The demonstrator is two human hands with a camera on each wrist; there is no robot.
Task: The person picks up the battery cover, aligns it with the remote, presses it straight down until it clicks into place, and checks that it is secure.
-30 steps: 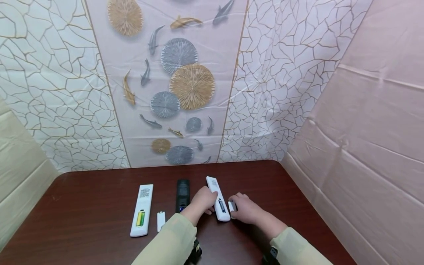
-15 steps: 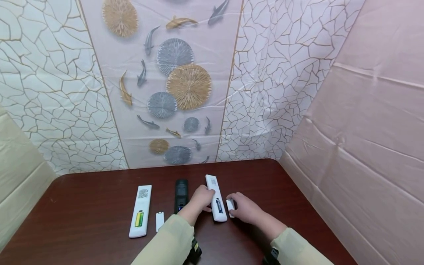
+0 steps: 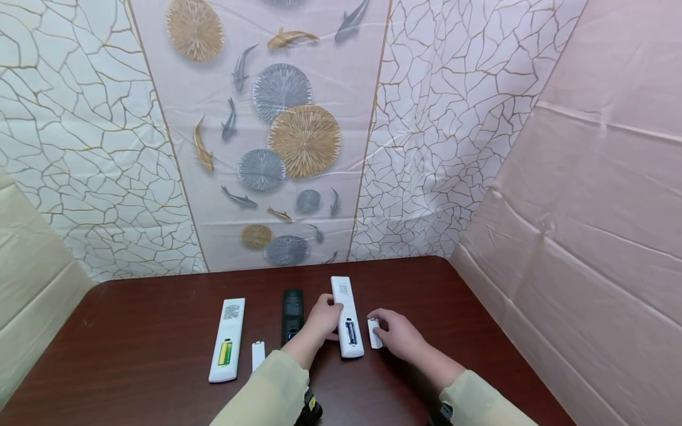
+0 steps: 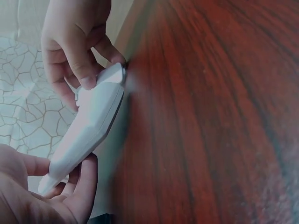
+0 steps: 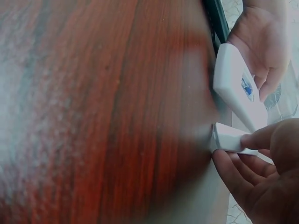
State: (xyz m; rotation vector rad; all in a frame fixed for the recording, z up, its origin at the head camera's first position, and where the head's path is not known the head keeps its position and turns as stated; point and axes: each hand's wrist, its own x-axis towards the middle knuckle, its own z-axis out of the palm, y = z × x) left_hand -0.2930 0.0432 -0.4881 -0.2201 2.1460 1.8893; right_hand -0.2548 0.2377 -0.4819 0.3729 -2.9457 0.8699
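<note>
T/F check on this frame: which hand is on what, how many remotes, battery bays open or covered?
1. The left hand holds the right-most white remote. True.
2. The right hand holds a battery. False: it pinches a small white battery cover.
3. Two remotes lie on the table. False: three, counting the black remote and the left white remote.
4. The left white remote's battery bay is open. True.

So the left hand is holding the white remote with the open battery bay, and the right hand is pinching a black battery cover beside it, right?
Not quite: the battery cover that the right hand pinches is white, not black, as the head and right wrist views show. The rest stands: the left hand holds the white remote with the open battery bay, the cover beside it.
</note>
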